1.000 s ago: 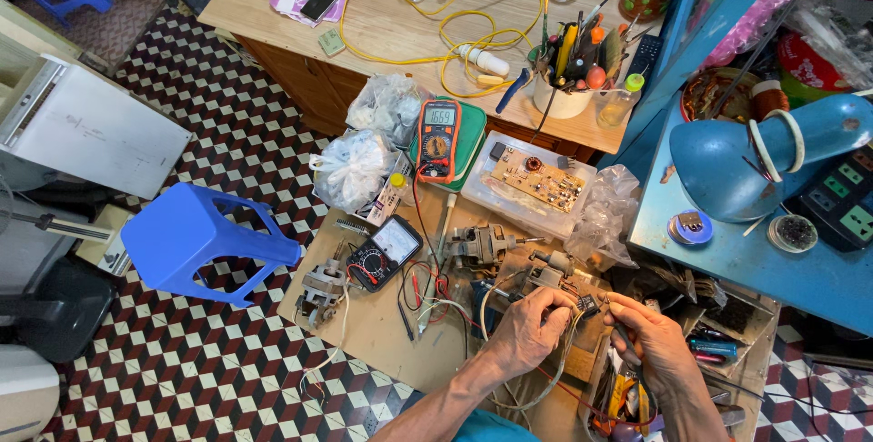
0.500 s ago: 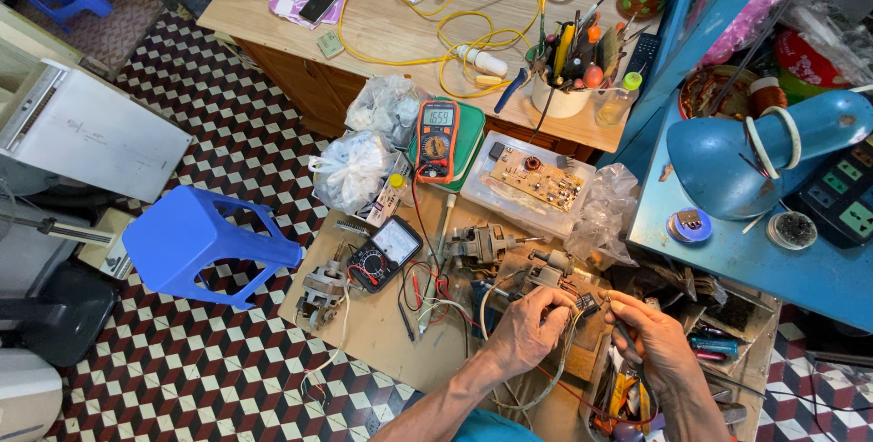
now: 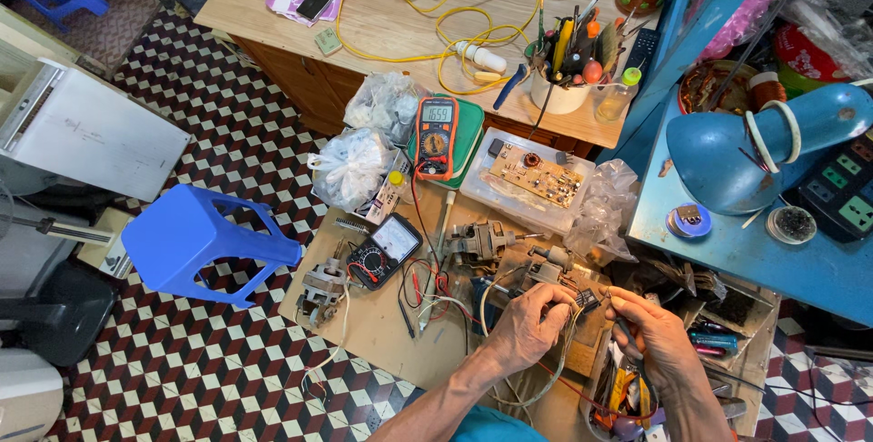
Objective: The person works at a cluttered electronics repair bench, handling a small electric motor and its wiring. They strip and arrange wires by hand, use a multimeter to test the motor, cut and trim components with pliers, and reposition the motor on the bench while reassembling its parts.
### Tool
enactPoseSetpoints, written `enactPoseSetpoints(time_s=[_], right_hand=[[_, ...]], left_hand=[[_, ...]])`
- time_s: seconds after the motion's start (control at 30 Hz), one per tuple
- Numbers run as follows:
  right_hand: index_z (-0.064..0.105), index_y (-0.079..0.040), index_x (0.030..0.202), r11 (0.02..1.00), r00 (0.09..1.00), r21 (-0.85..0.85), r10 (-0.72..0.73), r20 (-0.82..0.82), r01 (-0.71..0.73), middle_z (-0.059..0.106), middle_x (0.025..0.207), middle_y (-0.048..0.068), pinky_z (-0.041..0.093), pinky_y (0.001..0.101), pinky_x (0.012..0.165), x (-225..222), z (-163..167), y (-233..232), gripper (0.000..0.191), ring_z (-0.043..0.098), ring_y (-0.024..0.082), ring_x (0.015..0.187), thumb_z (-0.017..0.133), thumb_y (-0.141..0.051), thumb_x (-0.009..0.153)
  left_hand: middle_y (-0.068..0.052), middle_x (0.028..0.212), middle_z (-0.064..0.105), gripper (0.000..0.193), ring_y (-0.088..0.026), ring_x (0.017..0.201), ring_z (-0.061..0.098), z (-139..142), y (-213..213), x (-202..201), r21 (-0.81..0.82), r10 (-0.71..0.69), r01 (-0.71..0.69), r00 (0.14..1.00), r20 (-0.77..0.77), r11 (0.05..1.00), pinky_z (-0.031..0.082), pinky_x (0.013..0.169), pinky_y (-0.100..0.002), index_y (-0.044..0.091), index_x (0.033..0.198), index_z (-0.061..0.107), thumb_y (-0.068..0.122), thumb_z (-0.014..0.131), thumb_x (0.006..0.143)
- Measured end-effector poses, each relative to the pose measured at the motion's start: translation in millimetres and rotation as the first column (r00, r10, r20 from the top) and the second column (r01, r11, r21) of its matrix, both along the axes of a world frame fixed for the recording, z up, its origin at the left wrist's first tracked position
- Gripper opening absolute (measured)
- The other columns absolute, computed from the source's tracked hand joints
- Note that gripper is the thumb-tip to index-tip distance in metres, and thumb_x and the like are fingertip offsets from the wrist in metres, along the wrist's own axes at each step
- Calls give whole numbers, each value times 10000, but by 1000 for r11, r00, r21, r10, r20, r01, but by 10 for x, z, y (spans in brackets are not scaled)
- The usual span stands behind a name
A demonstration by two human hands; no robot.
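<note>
My left hand (image 3: 529,326) is closed around a bundle of thin wires low in the head view, over a wooden board (image 3: 382,333) on the floor. Just to its right, my right hand (image 3: 657,337) pinches a thin wire end, its fingertips close to the left hand's. A small dark part (image 3: 587,298) sits between the two hands. Grey metal motor parts (image 3: 486,240) lie just beyond my hands. Red and white wires trail from under the left hand.
An orange multimeter (image 3: 436,137) and a black analog meter (image 3: 384,251) lie on the board's far side, with a circuit board in a clear tray (image 3: 527,178). A blue plastic stool (image 3: 195,242) lies tipped at left. A blue desk lamp (image 3: 755,146) stands at right.
My hands have stayed together on the wires, with only small finger shifts. Nothing else has moved.
</note>
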State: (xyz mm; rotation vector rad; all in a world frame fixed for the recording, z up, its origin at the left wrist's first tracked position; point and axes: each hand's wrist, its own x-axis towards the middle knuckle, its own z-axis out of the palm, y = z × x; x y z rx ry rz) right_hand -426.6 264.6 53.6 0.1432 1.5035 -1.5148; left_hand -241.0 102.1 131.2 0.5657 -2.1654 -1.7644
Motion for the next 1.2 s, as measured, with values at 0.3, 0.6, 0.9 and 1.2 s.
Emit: enactPoseSetpoints(time_s=[0.3,0.6,0.9,1.2], right_hand=[[646,72,1302,999,1000,-30,17,-7,-17,663,859,97,310,207,354,-13,-33,-8,400,514,117,524,616,-105,945],[639,73,1316,1000,1000,-7,11,-4,-11,658,855,103,304,207,352,2,27,-35,409,509,106,510,612,-93,943],[641,65,1315,1000,999,3,29,-22,-29,665,847,119,305,218,356,16,76,-58,405,522,124,522,608,-103,947],[654,69,1313,992,998,-114,52,-39,-56,661,862,71,357,193,412,69,80,105,389,529,97,539,612,-118,974]], left_hand=[[-131,1168,697,185,-267,1074,687,-66,6,3,-10,8,-8,999,-31,1000,542,937,-359,-3,1068,650,155,566,1023],[-127,1172,688,201,-262,1062,681,-34,-9,12,19,-6,6,1000,0,1000,538,924,-358,-1,1078,652,168,557,1023],[-131,1200,680,212,-256,1064,687,25,-23,12,36,-21,21,1000,-10,999,548,920,-352,-3,1087,641,169,538,1020],[-109,1174,693,201,-254,906,707,-58,99,29,139,-19,2,993,120,990,573,815,-352,12,1095,640,158,537,1001]])
